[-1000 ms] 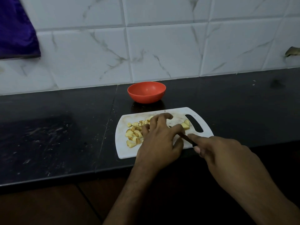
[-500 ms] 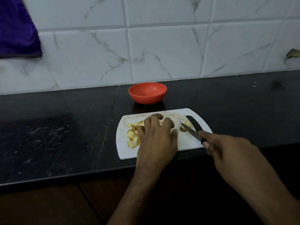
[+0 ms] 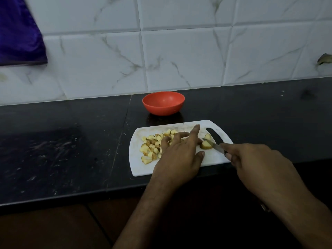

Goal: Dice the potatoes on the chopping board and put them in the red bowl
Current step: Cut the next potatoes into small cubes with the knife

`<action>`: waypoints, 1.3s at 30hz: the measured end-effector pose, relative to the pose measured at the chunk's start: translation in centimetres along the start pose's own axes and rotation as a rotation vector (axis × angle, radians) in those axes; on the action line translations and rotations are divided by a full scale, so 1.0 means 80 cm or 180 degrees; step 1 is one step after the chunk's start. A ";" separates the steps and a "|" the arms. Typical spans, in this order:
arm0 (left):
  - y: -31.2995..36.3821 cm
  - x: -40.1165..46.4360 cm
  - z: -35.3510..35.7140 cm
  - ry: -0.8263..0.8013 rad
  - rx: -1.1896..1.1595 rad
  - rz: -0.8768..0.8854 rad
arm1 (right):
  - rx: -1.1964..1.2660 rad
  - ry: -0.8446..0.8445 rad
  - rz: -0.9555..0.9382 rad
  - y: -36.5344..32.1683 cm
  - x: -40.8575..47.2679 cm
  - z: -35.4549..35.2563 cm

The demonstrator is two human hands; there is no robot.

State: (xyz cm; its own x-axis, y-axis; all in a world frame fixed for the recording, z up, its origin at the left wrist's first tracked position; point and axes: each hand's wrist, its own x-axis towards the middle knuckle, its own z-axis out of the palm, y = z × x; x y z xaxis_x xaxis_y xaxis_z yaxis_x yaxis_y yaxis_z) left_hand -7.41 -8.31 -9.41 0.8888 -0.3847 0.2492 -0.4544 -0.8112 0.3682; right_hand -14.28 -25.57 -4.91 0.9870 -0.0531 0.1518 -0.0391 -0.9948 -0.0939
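A white chopping board (image 3: 140, 168) lies on the black counter. Several diced potato cubes (image 3: 152, 146) are heaped on its left half. My left hand (image 3: 179, 155) hovers over the board's middle with fingers spread and the index finger stretched out; it holds nothing that I can see. An uncut potato piece (image 3: 206, 145) lies right of that hand, near the board's handle slot. My right hand (image 3: 255, 164) grips a knife (image 3: 212, 145), and the blade lies across that piece. The red bowl (image 3: 163, 103) stands behind the board and looks empty.
The black stone counter (image 3: 62, 150) stretches left and right of the board, its front edge just below it. A white tiled wall rises behind. A purple cloth (image 3: 19, 33) hangs at the upper left.
My left hand has opened, its fingers lifting and spreading over the board. The knife has moved from beside the board onto the potato piece at the right.
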 end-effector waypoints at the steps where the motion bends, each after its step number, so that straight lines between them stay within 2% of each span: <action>1: 0.000 -0.003 -0.001 0.0088 -0.0133 0.0023 | 0.0075 -0.0031 -0.0048 -0.001 -0.001 -0.002; 6: 0.001 -0.011 -0.004 0.0501 -0.0518 0.0009 | 0.0371 -0.0065 -0.0207 -0.008 -0.003 -0.008; 9: 0.000 -0.009 -0.006 0.0386 -0.0502 0.0009 | 0.0339 -0.0056 -0.0164 -0.012 -0.007 -0.004; 14: 0.000 -0.013 -0.007 0.0208 -0.0499 0.0228 | 0.0397 0.0254 -0.0028 -0.001 -0.009 0.002; 19: -0.001 -0.011 -0.008 0.0208 -0.0493 0.0207 | 0.0428 0.0011 -0.0008 0.001 -0.006 0.002; 33: -0.005 -0.009 0.000 0.0626 -0.0457 -0.0165 | 0.0749 0.0249 -0.0170 -0.006 -0.025 0.001; 39: -0.005 -0.008 -0.002 0.0650 -0.0477 -0.0264 | 0.0749 0.0079 -0.0206 -0.016 -0.031 -0.007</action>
State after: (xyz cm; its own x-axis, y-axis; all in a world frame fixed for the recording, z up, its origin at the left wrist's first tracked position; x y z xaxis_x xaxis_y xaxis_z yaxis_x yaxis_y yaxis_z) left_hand -7.82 -7.70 -9.56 0.8996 -0.2105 0.3827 -0.3979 -0.7560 0.5197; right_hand -16.75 -24.20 -4.60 0.9820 0.0050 0.1888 0.0643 -0.9488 -0.3094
